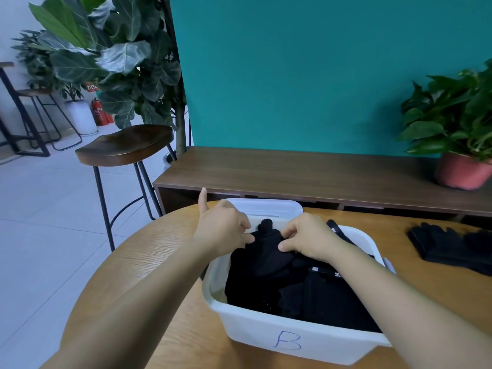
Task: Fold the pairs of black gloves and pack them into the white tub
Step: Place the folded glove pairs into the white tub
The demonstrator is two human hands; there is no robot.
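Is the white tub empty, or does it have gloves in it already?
Not empty: black gloves cover nearly the whole floor of the white tub.

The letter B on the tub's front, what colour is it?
Blue: the letter B is handwritten on the white tub; head view shows it.

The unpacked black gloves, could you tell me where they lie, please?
The unpacked gloves lie far right in the head view, on the wooden table, right of the white tub.

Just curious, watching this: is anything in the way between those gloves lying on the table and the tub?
Nothing visible. The gloves lie right of the tub, with only table between. The left hand and right hand pinch a glove inside the tub.
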